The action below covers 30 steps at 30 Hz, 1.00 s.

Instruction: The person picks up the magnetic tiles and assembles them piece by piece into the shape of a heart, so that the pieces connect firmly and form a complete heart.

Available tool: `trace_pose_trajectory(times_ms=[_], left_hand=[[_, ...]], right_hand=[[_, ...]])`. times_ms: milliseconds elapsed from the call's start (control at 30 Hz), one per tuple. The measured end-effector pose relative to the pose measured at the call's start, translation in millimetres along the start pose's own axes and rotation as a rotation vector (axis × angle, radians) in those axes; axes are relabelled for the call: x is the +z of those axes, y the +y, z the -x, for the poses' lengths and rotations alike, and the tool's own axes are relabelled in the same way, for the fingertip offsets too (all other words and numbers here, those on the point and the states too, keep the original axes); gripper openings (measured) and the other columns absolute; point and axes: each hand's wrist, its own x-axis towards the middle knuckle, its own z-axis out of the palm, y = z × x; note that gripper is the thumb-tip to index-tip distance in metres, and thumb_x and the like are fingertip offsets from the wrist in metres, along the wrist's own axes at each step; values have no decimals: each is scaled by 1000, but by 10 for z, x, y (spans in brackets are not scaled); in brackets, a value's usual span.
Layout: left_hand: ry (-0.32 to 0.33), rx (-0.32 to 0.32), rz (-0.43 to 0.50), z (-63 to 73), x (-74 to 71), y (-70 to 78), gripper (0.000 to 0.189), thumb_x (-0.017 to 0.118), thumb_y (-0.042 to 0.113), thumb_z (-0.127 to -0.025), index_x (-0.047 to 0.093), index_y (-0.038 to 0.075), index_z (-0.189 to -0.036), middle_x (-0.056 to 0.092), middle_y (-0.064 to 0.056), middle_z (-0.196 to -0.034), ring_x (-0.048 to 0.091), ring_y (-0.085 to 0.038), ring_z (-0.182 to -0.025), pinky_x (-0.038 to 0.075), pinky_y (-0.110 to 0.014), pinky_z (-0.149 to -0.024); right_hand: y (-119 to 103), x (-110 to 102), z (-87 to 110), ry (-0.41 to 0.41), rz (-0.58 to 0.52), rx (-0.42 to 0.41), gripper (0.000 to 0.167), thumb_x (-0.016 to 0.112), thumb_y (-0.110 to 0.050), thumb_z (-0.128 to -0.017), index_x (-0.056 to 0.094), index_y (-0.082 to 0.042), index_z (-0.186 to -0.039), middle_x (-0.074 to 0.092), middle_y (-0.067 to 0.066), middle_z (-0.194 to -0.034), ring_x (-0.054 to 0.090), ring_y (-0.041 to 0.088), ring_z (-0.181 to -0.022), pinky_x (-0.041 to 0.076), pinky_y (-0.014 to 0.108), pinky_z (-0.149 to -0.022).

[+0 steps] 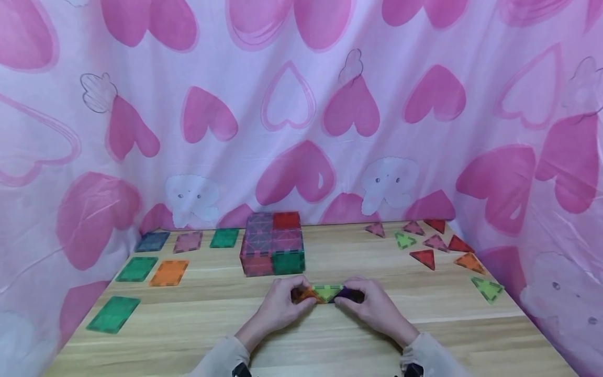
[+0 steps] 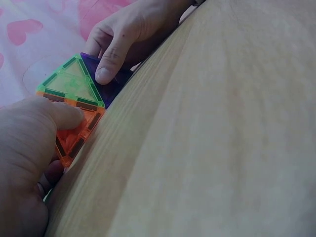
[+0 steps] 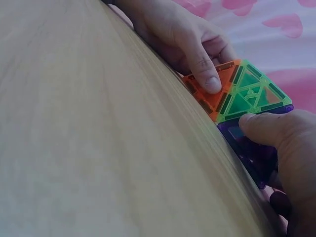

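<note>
Two bare hands, the left hand (image 1: 285,299) and the right hand (image 1: 372,305), come in low over the pale wooden table (image 1: 207,335). The left one is in front of the see-through plastic box (image 1: 273,246) built from pink, purple, red and green squares. The right one is in front of that box and off to its right. Both thumbs are on the near side, and the two hands face each other.

The left thumb and fingers pinch an orange see-through plastic triangle (image 2: 76,136). The right thumb and fingers pinch a dark purple see-through plastic triangle (image 3: 249,153). Between the two thumbs is a lime-green see-through plastic triangle (image 1: 327,291), point down, with its sides touching the other two. This little row stands up in front of the box, a bit to its right. The tips of the back fingers are hidden.

Six flat plastic squares (image 1: 169,273), green, blue, pink and orange, lie left of the box. Nine small plastic triangles (image 1: 423,258), red, pink, green and orange, lie right of it. Behind the box hangs a pink cloth with hearts (image 1: 294,173).
</note>
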Motion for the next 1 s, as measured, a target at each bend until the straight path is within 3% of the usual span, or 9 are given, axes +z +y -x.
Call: trace_pose_trajectory(times_ms=[200, 567, 767, 1000], left_hand=[[-13, 5, 27, -7, 17, 15, 16, 89, 16, -97, 76, 26, -101, 74, 14, -93, 64, -2, -79, 55, -23, -71], [-39, 12, 98, -9, 87, 7, 18, 88, 9, -95, 80, 19, -106, 80, 2, -97, 72, -4, -85, 59, -24, -76], [-42, 31, 104, -26, 60, -6, 15, 86, 5, -96, 80, 12, -106, 80, -2, -97, 73, -6, -85, 60, -25, -77], [-40, 2, 98, -6, 10, -4, 14, 86, 6, -97, 80, 13, -108, 81, -1, -99, 73, -6, -87, 59, -25, -78]], right_hand=[[27, -56, 34, -10, -28, 24, 8, 87, -31, -100, 84, -34, -107, 76, -15, -112, 71, 10, -109, 57, 32, -98], [151, -277, 245, 72, -85, 120, 18, 88, -19, -98, 74, -23, -108, 75, -5, -103, 69, 13, -95, 58, 27, -84], [235, -489, 417, 173, -52, 163, 21, 89, -12, -96, 77, -19, -110, 75, -2, -100, 68, 11, -88, 58, 27, -76], [317, -688, 584, 306, 49, 161, 22, 89, -7, -94, 73, -14, -108, 67, -1, -90, 60, 8, -76, 53, 25, -66]])
